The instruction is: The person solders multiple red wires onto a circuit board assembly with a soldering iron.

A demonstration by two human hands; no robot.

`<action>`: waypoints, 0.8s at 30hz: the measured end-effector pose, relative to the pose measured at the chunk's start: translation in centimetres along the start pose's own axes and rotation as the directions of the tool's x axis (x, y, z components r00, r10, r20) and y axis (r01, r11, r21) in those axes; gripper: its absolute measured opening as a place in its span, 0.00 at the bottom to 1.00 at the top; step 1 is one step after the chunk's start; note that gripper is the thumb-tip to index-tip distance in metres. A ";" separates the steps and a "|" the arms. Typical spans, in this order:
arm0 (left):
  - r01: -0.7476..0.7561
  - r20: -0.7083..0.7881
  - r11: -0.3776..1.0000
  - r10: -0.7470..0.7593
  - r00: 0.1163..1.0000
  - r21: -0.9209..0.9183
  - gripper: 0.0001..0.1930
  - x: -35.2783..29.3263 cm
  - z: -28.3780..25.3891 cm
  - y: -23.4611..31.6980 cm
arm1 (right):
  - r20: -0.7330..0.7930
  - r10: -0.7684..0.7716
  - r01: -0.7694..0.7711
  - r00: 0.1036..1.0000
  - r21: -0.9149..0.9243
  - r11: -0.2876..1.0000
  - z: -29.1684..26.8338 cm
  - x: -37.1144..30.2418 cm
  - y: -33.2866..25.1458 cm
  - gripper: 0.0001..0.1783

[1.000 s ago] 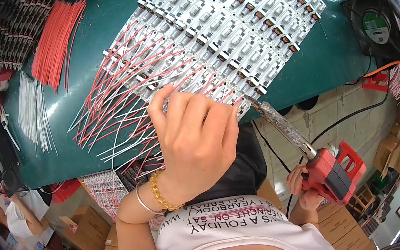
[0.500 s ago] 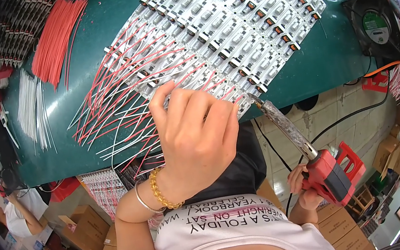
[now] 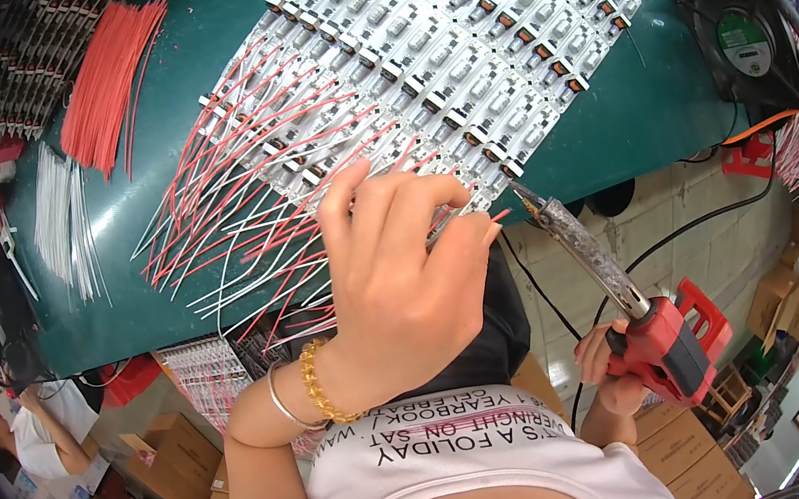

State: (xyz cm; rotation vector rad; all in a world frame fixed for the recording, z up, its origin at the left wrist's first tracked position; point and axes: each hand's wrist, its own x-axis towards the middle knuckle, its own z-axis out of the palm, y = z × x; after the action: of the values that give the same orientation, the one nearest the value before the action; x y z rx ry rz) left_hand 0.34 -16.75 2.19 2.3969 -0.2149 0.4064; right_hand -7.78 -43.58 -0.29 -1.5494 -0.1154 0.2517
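My left hand point(image 3: 411, 258) is over the near edge of a white panel of circuit boards point(image 3: 477, 68). Its thumb and a finger are pinched on a red wire point(image 3: 504, 213), whose short end pokes out to the right. My right hand point(image 3: 607, 369) grips the red and black handle of a soldering iron point(image 3: 595, 259). The iron's tip points up and left, a little apart from both the panel's near corner and the wire end. Red and white wires point(image 3: 232, 201) fan out leftward from the panel's left part, partly hidden behind my left hand.
On the green table point(image 3: 155, 307) lie a bundle of red wires point(image 3: 111, 91) and a bundle of white wires point(image 3: 62, 213). A black fan point(image 3: 744, 43) stands at the right. Dark cables point(image 3: 690, 231) hang below the table edge. Another person point(image 3: 34, 424) sits at far left.
My left hand has drawn back and its fingers have shifted; the red wire end now sits off the panel's edge. The iron's tip has moved slightly right, away from the panel.
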 end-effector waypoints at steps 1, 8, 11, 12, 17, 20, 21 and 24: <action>0.006 -0.004 1.000 -0.006 1.000 0.028 0.08 -0.2 0.5 -0.1 | 0.020 0.016 -0.016 1.000 0.008 1.000 -0.1 -0.1 0.0 0.50; 0.005 0.008 0.996 -0.006 1.000 0.084 0.08 -0.4 1.2 -0.4 | -0.019 0.051 -0.051 0.999 0.002 0.999 -0.4 -1.1 0.5 0.49; -0.002 0.010 0.997 0.001 1.000 0.077 0.07 -0.3 1.2 -0.5 | 0.014 0.002 -0.005 1.000 0.256 0.967 -0.7 -0.6 0.9 0.28; -0.009 0.007 0.997 0.009 1.000 0.070 0.08 -0.3 1.2 -0.4 | 0.014 0.002 -0.005 1.000 0.258 0.966 -0.7 -0.7 0.9 0.28; -0.003 0.004 0.997 0.003 1.000 0.081 0.08 -0.4 1.4 -0.4 | 0.075 0.000 -0.011 0.997 0.147 0.989 -1.5 -1.1 1.8 0.29; -0.006 0.006 0.996 0.006 1.000 0.084 0.07 -0.3 1.2 -0.4 | 0.121 -0.063 0.055 0.991 0.067 0.996 -2.0 -1.0 1.9 0.30; -0.008 0.009 0.996 0.007 1.000 0.088 0.07 -0.4 1.2 -0.4 | 0.123 -0.066 0.057 0.990 0.070 0.996 -1.4 -0.9 1.5 0.30; -0.008 0.005 0.997 0.008 1.000 0.079 0.07 -0.4 1.4 -0.5 | -0.105 0.084 -0.062 0.991 0.197 0.978 0.0 -0.8 0.1 0.31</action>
State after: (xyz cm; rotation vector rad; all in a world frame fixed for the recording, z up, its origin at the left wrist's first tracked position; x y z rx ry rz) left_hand 0.44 -17.31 0.76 2.4755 -0.2138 0.4207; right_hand -8.53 -43.74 -0.36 -1.3724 0.0542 0.2265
